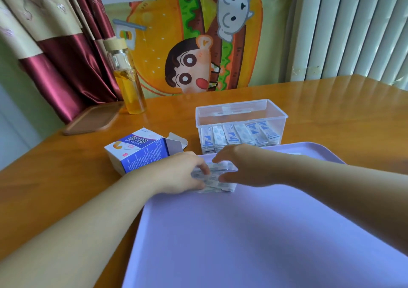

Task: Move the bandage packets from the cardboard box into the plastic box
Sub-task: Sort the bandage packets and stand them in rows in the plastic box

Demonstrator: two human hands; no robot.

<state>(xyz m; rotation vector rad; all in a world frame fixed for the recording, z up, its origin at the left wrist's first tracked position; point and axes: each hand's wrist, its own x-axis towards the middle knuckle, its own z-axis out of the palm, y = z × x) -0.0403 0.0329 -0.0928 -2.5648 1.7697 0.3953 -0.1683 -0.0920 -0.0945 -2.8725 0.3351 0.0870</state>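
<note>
Gripping bandage packets (217, 178), both hands; lilac tray (242, 232).

**Wooden table and what it carries**

I see a glossy orange-brown wooden table (331, 102). A lilac tray (242, 232) covers its near right part. Just left of the tray's far corner, the cardboard box (136, 151) lies on its side, flaps open toward the right. The clear plastic box (240, 111) stands just beyond the tray's far edge. Far left, a glass bottle (130, 84) of yellow liquid stands beside a wooden board (92, 120).
</note>
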